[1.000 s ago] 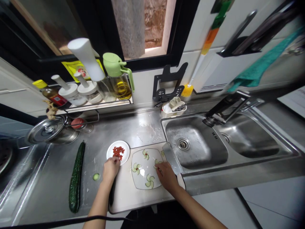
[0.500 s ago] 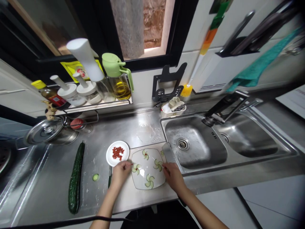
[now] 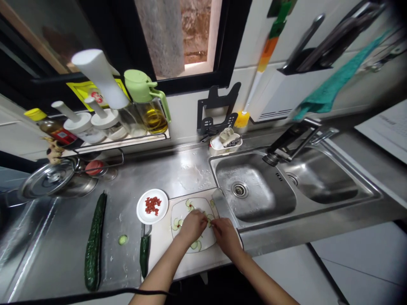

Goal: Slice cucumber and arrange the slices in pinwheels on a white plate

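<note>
My left hand (image 3: 192, 225) and my right hand (image 3: 226, 235) meet over a square white plate (image 3: 179, 210) that carries flower shapes made of cucumber slices (image 3: 190, 206). Both hands are pinched together near the slices at the plate's right side, fingertips almost touching. What lies between the fingers is too small to make out. The plate rests on a white cutting board (image 3: 165, 254). A small round white dish with red berries (image 3: 152, 206) sits just left of the plate. A green-handled knife (image 3: 144, 254) lies at the board's left edge.
A whole cucumber (image 3: 93, 241) and a single cucumber slice (image 3: 123, 239) lie on the steel counter to the left. A double sink (image 3: 254, 190) with a faucet (image 3: 288, 144) is on the right. Bottles and an oil jug (image 3: 148, 103) stand on a rack at the back; a pot lid (image 3: 47, 180) far left.
My left hand moved right from the berry dish to the plate's right side, beside my right hand. The knife on the board's left edge is now uncovered. The view shifted slightly.
</note>
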{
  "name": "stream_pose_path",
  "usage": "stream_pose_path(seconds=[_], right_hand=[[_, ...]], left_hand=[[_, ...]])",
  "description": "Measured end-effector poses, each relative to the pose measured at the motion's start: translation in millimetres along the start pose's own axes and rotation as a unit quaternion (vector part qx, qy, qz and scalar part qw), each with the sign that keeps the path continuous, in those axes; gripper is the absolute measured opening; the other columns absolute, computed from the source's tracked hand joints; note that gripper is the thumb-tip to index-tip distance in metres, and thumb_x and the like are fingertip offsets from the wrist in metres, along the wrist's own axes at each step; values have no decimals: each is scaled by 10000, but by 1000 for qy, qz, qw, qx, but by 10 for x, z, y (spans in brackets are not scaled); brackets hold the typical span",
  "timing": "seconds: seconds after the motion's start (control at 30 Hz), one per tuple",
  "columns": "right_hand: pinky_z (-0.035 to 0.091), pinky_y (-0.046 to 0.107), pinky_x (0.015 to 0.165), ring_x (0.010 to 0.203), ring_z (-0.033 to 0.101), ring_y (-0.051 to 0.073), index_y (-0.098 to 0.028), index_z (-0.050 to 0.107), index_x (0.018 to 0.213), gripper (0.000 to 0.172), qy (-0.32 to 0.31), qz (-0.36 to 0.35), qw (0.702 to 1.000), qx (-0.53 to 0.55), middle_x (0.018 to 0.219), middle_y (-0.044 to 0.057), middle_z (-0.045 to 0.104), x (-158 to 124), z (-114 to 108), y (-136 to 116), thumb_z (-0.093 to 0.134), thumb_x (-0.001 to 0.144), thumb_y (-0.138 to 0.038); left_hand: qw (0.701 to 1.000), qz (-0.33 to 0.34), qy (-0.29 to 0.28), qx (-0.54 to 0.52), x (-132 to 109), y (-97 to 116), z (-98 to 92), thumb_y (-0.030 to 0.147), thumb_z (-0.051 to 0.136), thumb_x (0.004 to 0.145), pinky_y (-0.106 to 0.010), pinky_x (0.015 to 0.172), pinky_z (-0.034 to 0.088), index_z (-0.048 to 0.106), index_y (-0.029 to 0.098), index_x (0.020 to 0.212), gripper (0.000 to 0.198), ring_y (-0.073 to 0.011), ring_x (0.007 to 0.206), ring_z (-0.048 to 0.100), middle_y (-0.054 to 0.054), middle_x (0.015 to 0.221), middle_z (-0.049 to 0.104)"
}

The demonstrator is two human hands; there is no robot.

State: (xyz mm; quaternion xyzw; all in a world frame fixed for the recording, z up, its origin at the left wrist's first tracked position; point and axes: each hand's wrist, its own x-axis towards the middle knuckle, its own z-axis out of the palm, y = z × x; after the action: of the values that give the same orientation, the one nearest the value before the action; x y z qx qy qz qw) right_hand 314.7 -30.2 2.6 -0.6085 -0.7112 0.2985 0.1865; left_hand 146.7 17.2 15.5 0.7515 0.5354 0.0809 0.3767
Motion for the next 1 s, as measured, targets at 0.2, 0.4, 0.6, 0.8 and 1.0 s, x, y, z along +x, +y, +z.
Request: stream_pose_path(seconds=[0.2, 0.4, 0.6, 0.8, 1.0], right_hand=[[408, 344, 823, 884, 527, 225, -184, 675, 971, 278, -12, 10, 1000, -13, 877, 70, 635, 14, 54, 20, 462, 811, -105], [403, 334, 808, 885, 520, 229, -181, 682, 992, 297, -24, 25, 999, -34, 876, 74, 623, 42, 61, 14, 471, 798, -99], [392, 319, 800, 883, 516, 222, -189, 684, 980, 294, -24, 31, 998, -51, 861, 69, 615, 64, 78, 21, 462, 810, -99], [388, 321, 807, 877, 517, 225, -171, 683, 975, 279, -31, 29, 997, -60, 860, 77, 615, 83, 83, 10, 460, 821, -104], [397, 328, 806, 875, 523, 227, -177, 678, 974, 271, -22, 20, 998, -49, 870, 76, 623, 77, 82, 26, 462, 823, -113]], left_hand=[[999, 12, -14, 34, 51, 52, -25, 171, 516, 808, -272, 772, 447, 685, 174, 849, 174, -173, 857, 576, -67, 878, 613], [999, 13, -24, 32, 102, 41, 3, 166, 511, 808, -280, 783, 447, 691, 170, 868, 189, -180, 866, 577, -73, 885, 615], [999, 14, -26, 28, 128, 10, 35, 170, 504, 806, -280, 777, 448, 700, 171, 859, 203, -178, 851, 575, -71, 855, 613], [999, 22, -22, 23, 113, 34, 5, 152, 493, 800, -277, 777, 450, 699, 175, 824, 209, -172, 834, 573, -66, 837, 612], [1000, 26, -11, 14, 88, 43, -19, 155, 490, 803, -277, 781, 457, 698, 183, 854, 215, -172, 842, 575, -66, 844, 622]])
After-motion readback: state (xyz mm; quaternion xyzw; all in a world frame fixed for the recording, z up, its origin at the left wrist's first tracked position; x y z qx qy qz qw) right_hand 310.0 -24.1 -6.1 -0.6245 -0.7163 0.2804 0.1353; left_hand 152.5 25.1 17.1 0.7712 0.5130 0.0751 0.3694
